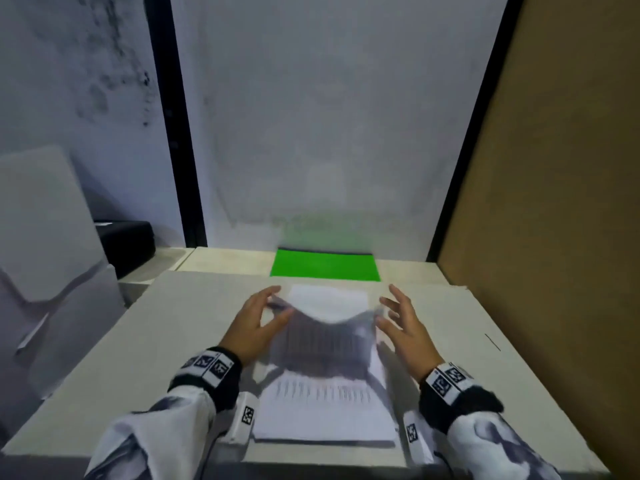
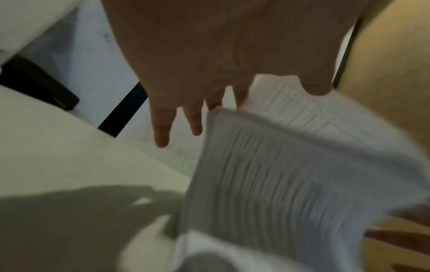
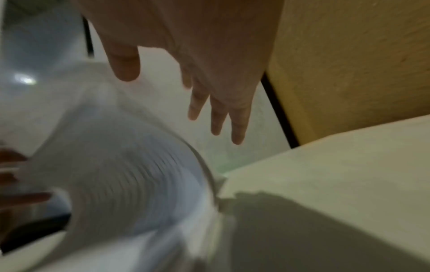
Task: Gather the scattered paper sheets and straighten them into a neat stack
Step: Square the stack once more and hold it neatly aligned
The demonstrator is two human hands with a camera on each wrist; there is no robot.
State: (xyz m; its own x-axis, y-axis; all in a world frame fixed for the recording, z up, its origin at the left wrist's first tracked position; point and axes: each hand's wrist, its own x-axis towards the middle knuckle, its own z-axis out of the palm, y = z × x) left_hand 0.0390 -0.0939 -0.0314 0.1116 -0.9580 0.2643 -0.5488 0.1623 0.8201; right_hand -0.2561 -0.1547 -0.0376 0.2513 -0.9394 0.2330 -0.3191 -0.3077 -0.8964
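Just before the green rectangular mat (image 1: 325, 269), white printed paper sheets (image 1: 325, 341) bowed between left hand (image 1: 254, 323) and right hand (image 1: 403, 323) — fingers spread, flanking — squaring underway; tapping edges flush seemed next.

In the lower middle of the frame a stack of paper sheets (image 1: 325, 410) lay on the table (image 1: 138, 341), the left hand (image 1: 254, 327) at its left edge, the right hand (image 1: 401, 327) at its right, a folder (image 1: 325, 268) behind it.
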